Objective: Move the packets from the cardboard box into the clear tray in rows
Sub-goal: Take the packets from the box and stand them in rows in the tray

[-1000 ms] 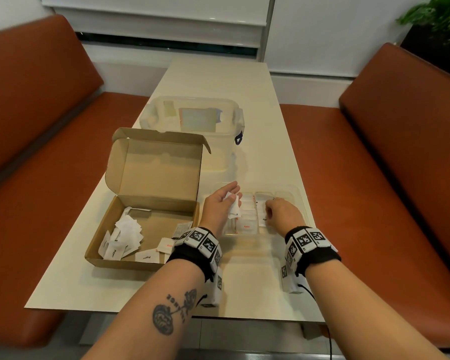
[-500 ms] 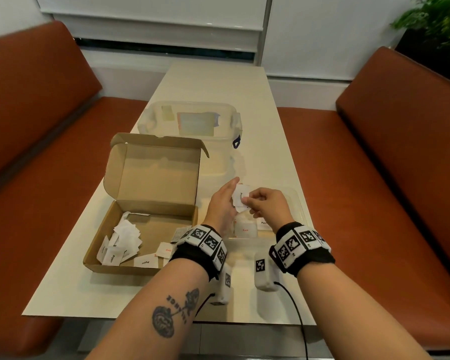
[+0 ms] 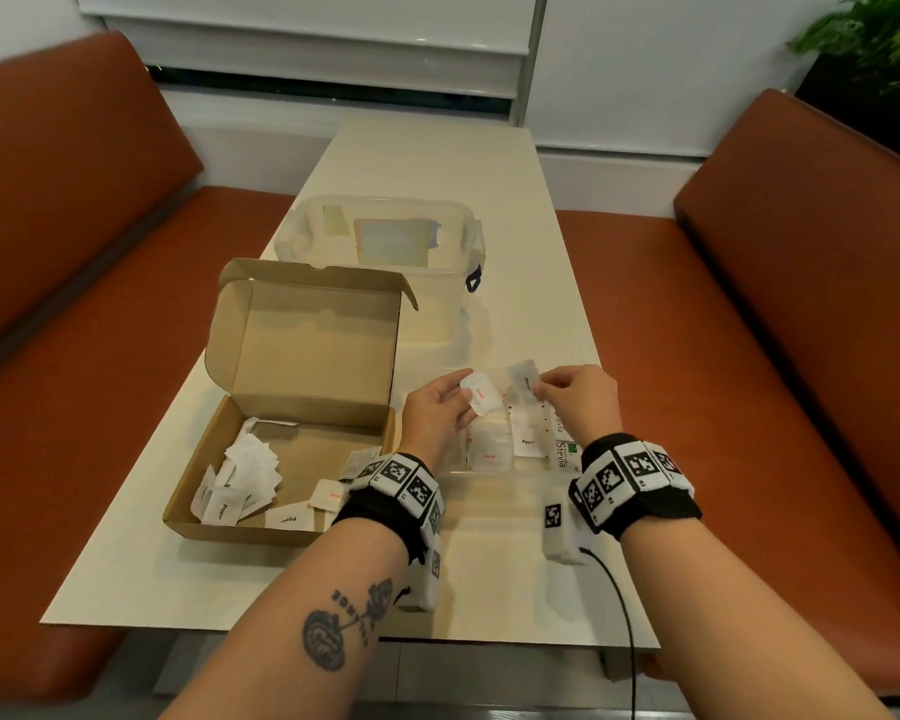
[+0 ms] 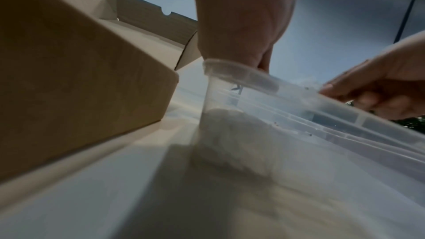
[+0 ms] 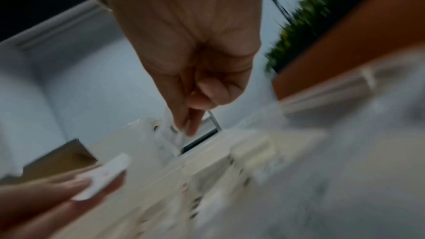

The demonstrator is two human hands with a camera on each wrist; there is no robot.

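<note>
The open cardboard box (image 3: 261, 522) lies at the left with several white packets (image 3: 248, 472) in its base. To its right stands the clear tray (image 3: 489, 467), with packets lined up in rows inside. My left hand (image 3: 450, 407) hovers over the tray's left end and holds white packets with red print (image 3: 481, 397) between thumb and fingers. My right hand (image 3: 557, 389) is just to the right and pinches one white packet (image 3: 523, 379) by its edge, raised above the tray. In the right wrist view that packet (image 5: 170, 134) hangs from my fingertips, blurred.
A large clear storage bin (image 3: 385, 252) stands behind the cardboard box. Long Stevia sachets (image 3: 562, 449) lie at the tray's right side. The cream table (image 3: 520, 589) runs between two orange benches (image 3: 749, 356). A plant (image 3: 863, 39) stands at the far right.
My right hand left the tray, met my left hand, took one packet from it and has drawn it off to the right. My left hand stays over the tray with the other packets.
</note>
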